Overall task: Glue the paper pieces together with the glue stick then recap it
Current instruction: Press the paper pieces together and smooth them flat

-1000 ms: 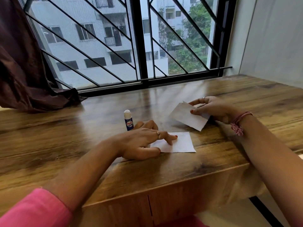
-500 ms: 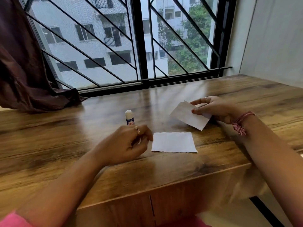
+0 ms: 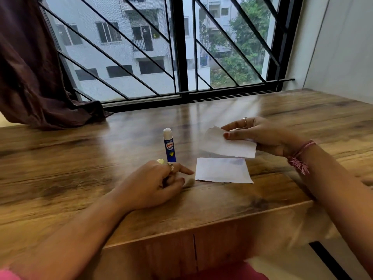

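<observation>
A blue glue stick (image 3: 169, 147) with a white top stands upright on the wooden table (image 3: 80, 168). My left hand (image 3: 155, 184) rests just in front of its base with the fingers curled and the index finger pointing right. I cannot tell whether it grips the stick. A pale blur shows under its fingertips. One white paper piece (image 3: 222, 170) lies flat right of that hand. Just behind and above the flat piece, my right hand (image 3: 262, 136) pinches a second white paper piece (image 3: 228, 145) by its upper right part, tilted.
A black window grille (image 3: 181, 57) runs along the table's far edge, and a dark curtain (image 3: 30, 77) drapes onto the far left corner. A white wall (image 3: 343, 57) closes the right side. The table's front edge (image 3: 201, 231) lies close below my hands.
My left hand lifted off the flat paper, drew left and curled up in front of the glue stick. The right hand keeps holding its paper, now a little nearer the flat piece.
</observation>
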A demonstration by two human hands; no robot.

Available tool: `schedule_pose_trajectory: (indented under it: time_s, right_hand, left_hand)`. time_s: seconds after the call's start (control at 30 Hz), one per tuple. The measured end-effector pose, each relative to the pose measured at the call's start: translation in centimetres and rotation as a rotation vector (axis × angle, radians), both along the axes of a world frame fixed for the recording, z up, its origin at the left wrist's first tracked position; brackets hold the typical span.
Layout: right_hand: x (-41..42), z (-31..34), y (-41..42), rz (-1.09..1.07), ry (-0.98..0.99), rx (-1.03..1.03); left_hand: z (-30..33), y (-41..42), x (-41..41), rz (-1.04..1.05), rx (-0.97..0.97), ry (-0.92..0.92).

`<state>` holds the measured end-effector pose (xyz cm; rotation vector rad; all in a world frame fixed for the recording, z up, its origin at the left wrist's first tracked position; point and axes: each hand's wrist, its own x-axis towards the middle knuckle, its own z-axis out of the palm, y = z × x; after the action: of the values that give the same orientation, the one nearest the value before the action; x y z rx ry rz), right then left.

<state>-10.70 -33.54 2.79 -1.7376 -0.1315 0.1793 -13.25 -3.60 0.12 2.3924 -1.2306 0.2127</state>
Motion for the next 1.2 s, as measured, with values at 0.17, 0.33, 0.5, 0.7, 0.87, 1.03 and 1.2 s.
schedule_pose_trajectory:
  time_s: [0.17, 0.33, 0.5, 0.7, 0.87, 1.03, 1.2]
  right_hand:
    - [-0.2, -0.2, 1.3, 0.111, 0.020, -0.055]
    - [-0.2, -0.3, 1.9, 0.148, 0.030, -0.103]
    - [0.0, -0.3, 2.1, 0.167, 0.033, -0.082]
    - [-0.1, -0.2, 2.2, 0.191, 0.032, -0.088]
    - [-0.2, -0.1, 2.3, 0.180, 0.025, -0.080]
    - [-0.4, 0.1, 2.4, 0.174, 0.035, -0.057]
    - [-0.4, 0.4, 2.2, 0.171, 0.116, 0.016]
  left_hand:
    - [0.1, 0.0, 0.2, -0.023, 0.019, -0.014]
    - [0.3, -0.2, 0.1, -0.067, 0.032, -0.028]
    - [0.3, -0.2, 0.2, -0.069, 0.030, -0.033]
    - [0.4, -0.3, 0.2, -0.043, 0.025, 0.000]
    - [0.4, -0.2, 0.3, -0.069, 0.042, -0.020]
    - [0.5, -0.2, 0.3, -0.062, 0.023, 0.010]
    - [0.6, -0.2, 0.3, -0.065, 0.030, 0.024]
